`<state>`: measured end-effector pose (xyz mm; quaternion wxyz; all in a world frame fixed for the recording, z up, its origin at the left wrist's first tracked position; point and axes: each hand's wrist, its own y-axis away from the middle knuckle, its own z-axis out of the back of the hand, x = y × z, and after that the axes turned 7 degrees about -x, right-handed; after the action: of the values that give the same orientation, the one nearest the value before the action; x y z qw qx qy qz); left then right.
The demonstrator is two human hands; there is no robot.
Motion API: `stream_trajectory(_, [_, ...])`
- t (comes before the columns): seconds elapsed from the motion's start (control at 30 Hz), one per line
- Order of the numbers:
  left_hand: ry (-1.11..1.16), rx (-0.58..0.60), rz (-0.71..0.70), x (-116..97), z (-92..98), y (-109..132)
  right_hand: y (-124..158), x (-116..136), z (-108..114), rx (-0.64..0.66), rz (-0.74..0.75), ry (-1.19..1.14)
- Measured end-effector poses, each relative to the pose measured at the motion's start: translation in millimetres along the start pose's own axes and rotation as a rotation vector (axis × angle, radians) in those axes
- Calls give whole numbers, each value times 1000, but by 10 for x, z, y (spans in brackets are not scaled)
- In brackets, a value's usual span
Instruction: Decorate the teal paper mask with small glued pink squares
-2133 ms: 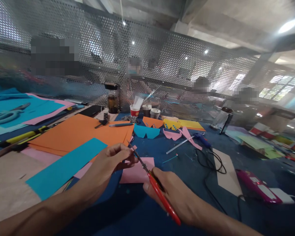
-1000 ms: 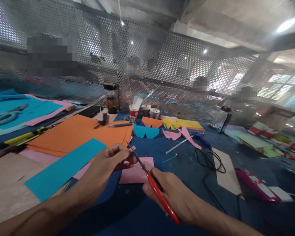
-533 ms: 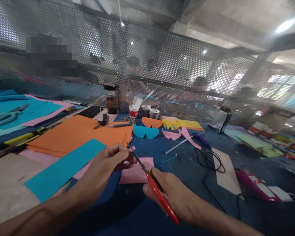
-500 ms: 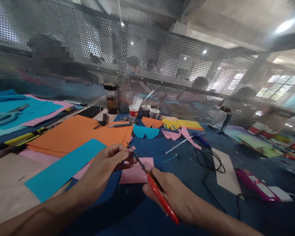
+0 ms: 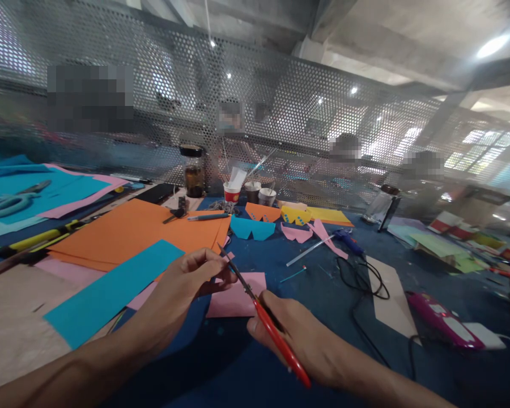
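In the head view, my right hand (image 5: 295,328) grips a pair of red-handled scissors (image 5: 276,334), their blades pointing up and away to the left. My left hand (image 5: 202,272) is closed in a pinch beside the blades. A small piece of pink paper (image 5: 230,256) shows at its fingertips, touching or very near the blades; the rest is hidden. Below both hands a pink paper sheet (image 5: 233,297) lies on the dark blue table (image 5: 323,300). Under my left wrist is a blue paper strip (image 5: 114,292).
Orange sheets (image 5: 123,232) lie left, with a pen (image 5: 208,216) on them. Cut paper shapes in blue (image 5: 252,228), orange (image 5: 262,212), yellow (image 5: 295,215) and pink (image 5: 296,232) stand ahead. A glue gun (image 5: 351,241) with a black cord and a magenta device (image 5: 446,320) are right.
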<state>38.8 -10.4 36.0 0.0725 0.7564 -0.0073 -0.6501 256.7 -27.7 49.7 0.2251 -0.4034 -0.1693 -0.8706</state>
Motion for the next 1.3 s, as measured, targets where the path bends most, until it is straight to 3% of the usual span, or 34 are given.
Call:
stream_trajectory(0.47, [19,5,14,-5,-9,-10,-10,41,14,-2,-17,28])
stream_trajectory(0.67, [60,-49,-16,6,44,-45,-36,-61,-22,-40,-119,-241])
stream_trajectory(0.73, [30,-52,-19,16,39,-40,-80,-134,-53,-100,-94,-379])
stream_trajectory(0.83, [-65,-24,-14,49,-6,-16,-185,-211,-102,-256,64,-521])
stream_trajectory(0.93, [-163,48,0,102,-70,15,-284,-217,-134,-418,78,-630])
stream_trajectory(1.1, [-226,167,-5,162,-147,64,-311,-175,-148,-473,115,-679])
stream_trajectory(1.3, [-192,140,18,122,-143,84,-305,-160,-78,-527,102,-644])
